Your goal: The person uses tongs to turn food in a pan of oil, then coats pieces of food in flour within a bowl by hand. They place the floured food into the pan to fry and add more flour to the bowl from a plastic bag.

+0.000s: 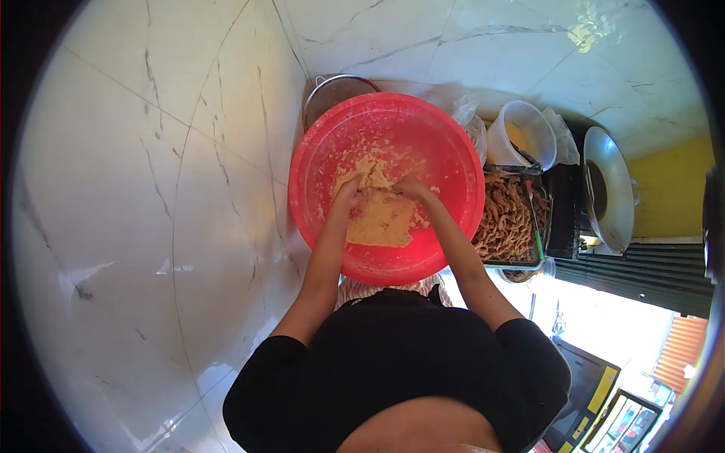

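Note:
A large round red basin stands in front of my body. Inside it lies a yellowish, crumbly dough-like mixture, with loose bits scattered up the basin's far side. My left hand is in the mixture at its left, fingers curled into a clump. On the right side of the same clump is my right hand, its fingers bent and partly hidden by the mixture.
Right of the basin is a tray of brown fried-looking strips with a green-handled utensil. Behind it stands a white plastic tub. A metal wok is farther right. Marbled tile wall rises at left.

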Demonstrator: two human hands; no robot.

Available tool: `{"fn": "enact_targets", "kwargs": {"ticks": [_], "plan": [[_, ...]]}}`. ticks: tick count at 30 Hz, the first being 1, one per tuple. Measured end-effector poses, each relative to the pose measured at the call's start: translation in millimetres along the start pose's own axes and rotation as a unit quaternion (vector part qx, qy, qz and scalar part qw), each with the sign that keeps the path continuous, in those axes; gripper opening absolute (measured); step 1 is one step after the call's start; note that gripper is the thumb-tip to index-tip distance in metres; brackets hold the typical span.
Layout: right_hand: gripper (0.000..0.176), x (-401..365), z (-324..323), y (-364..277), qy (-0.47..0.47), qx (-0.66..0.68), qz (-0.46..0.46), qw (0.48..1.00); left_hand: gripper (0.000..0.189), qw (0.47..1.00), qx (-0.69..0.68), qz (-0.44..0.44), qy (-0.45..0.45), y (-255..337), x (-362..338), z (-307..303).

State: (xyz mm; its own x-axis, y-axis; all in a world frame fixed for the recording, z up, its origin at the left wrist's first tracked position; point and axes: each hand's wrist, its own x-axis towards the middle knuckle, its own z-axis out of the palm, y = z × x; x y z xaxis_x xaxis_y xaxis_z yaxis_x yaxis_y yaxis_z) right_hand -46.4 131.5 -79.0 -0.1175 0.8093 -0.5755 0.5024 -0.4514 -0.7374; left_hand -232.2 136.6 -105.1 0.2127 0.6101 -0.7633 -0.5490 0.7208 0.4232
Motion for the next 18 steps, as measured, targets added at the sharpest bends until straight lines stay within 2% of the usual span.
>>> {"fn": "enact_targets", "kwargs": {"ticks": [1, 2, 4, 5, 7, 8, 9, 10, 11, 12, 13, 14, 16, 17, 18], "plan": [[0.022, 0, -4, -1, -0.008, -0.062, -0.010, 0.998, 0.030, 1.000, 0.010, 0.001, 0.003, 4, -4, 0], [0.022, 0, -12, -1, -0.006, -0.059, -0.013, 0.998, 0.030, 1.000, 0.014, 0.003, 0.003, 8, -1, -3], [0.021, -11, -28, -12, 0.074, 0.033, -0.011, 0.997, 0.027, 0.992, 0.062, 0.049, -0.103, 13, 11, -14], [0.021, -13, -30, -19, 0.074, 0.035, -0.010, 0.997, 0.027, 0.991, 0.064, 0.048, -0.102, 16, 10, -16], [0.023, -18, -36, -29, 0.245, 0.158, -0.138, 0.947, 0.019, 0.968, 0.243, 0.056, -0.024, 28, -9, -4], [0.023, -22, -35, -34, 0.245, 0.158, -0.138, 0.946, 0.019, 0.968, 0.244, 0.055, -0.024, 28, -12, -1], [0.022, -30, -29, -46, 0.309, 0.097, -0.196, 0.926, 0.010, 0.949, 0.300, 0.092, 0.003, 26, -13, 0], [0.022, -35, -21, -52, 0.369, 0.034, -0.253, 0.894, 0.016, 0.925, 0.355, 0.130, 0.030, 24, -12, 0], [0.022, -35, -10, -47, 0.370, 0.035, -0.254, 0.893, 0.016, 0.925, 0.356, 0.131, 0.029, 25, -10, 0], [0.022, -32, 3, -35, 0.301, -0.106, -0.297, 0.900, 0.015, 0.950, 0.278, 0.108, -0.094, 27, -3, 0], [0.023, -33, 9, -34, 0.225, -0.244, -0.330, 0.883, 0.014, 0.953, 0.195, 0.082, -0.216, 30, -1, 1], [0.023, -32, 6, -33, 0.227, -0.244, -0.331, 0.883, 0.014, 0.953, 0.196, 0.082, -0.217, 31, -2, 0], [0.024, -42, -5, -41, 0.112, -0.128, -0.211, 0.963, 0.012, 0.921, 0.372, 0.082, -0.085, 30, -10, -4], [0.024, -39, -9, -41, 0.113, -0.129, -0.213, 0.962, 0.012, 0.921, 0.372, 0.084, -0.084, 31, -12, -6], [0.025, -36, -13, -39, 0.189, -0.065, -0.232, 0.952, 0.015, 0.912, 0.397, 0.071, -0.071, 31, -17, -7]]}}
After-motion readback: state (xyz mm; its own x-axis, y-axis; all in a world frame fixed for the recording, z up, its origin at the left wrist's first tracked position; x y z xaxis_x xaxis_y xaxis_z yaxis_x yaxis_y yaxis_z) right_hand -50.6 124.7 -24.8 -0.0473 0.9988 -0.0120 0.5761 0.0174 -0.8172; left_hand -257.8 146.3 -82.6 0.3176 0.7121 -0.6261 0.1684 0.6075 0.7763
